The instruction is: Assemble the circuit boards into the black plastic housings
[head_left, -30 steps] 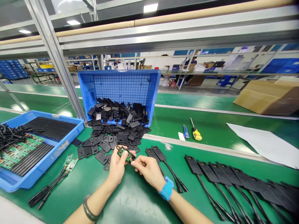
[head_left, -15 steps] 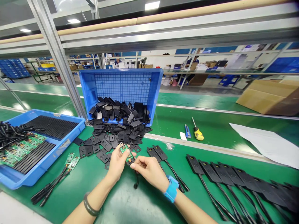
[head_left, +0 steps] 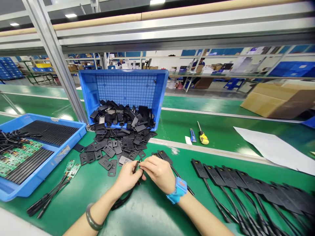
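My left hand (head_left: 128,177) is closed around a small black plastic case with a green circuit board (head_left: 138,167) in it, tilted so that little of the board shows. From it a black cable (head_left: 122,202) hangs down and curves left below the hand. My right hand (head_left: 158,173) pinches at the board's upper edge; its fingertips hide the exact grip. Just behind my right hand lie two black cased units (head_left: 164,156) with cables. Beyond my hands, loose black case pieces (head_left: 108,150) are heaped on the green bench.
A tipped blue crate (head_left: 82,95) spills more black pieces. At left are a blue tray (head_left: 52,164) of boards and strips and two loose cabled boards (head_left: 73,170). Several cased units (head_left: 218,177) line the right. A cutter (head_left: 193,135) and a screwdriver (head_left: 203,137) lie behind.
The case with the board has been turned from facing me to nearly edge-on. Its cable has swung left, and my right fingers have moved up to the board's upper edge.
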Demonstrator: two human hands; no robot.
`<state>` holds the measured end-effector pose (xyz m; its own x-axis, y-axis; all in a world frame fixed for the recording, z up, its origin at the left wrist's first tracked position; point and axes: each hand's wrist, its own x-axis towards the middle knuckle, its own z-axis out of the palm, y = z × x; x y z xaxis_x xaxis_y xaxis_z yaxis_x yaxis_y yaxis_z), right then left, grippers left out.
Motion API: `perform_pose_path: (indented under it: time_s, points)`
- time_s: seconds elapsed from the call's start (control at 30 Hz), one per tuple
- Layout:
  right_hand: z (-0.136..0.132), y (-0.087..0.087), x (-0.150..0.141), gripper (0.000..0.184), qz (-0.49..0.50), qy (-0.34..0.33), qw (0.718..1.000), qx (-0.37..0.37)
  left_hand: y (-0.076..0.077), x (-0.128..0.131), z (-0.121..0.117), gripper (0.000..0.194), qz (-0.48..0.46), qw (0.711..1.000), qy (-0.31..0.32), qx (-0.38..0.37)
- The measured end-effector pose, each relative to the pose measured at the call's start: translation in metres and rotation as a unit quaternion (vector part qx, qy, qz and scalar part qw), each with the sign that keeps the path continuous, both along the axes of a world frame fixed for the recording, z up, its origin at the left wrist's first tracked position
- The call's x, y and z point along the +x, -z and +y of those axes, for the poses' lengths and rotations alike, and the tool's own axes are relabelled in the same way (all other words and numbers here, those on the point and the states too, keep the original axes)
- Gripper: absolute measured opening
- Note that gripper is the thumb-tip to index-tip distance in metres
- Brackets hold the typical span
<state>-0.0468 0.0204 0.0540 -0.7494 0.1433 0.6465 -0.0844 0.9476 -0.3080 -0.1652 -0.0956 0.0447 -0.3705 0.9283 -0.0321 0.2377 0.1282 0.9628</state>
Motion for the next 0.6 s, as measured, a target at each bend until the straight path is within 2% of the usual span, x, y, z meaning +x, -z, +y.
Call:
perform_pose_path:
  time_s: [0.27,0.43,0.6]
  points:
    - [0.0018,0.0039,-0.0022,0.020,-0.003,-0.006,0.999,-0.034,-0.0043,0.0010,-0.0002,0.012,0.002,1.000,0.007,-0.012]
    - [0.0049,0.0069,-0.0034,0.019,-0.014,-0.011,0.999,-0.038,-0.0018,-0.0008,0.0011,0.011,-0.008,1.000,0.006,-0.014]
    - [0.0097,0.0064,-0.0036,0.021,-0.026,-0.016,0.999,0.014,0.0013,-0.0045,0.0024,0.011,-0.039,0.999,0.013,-0.018]
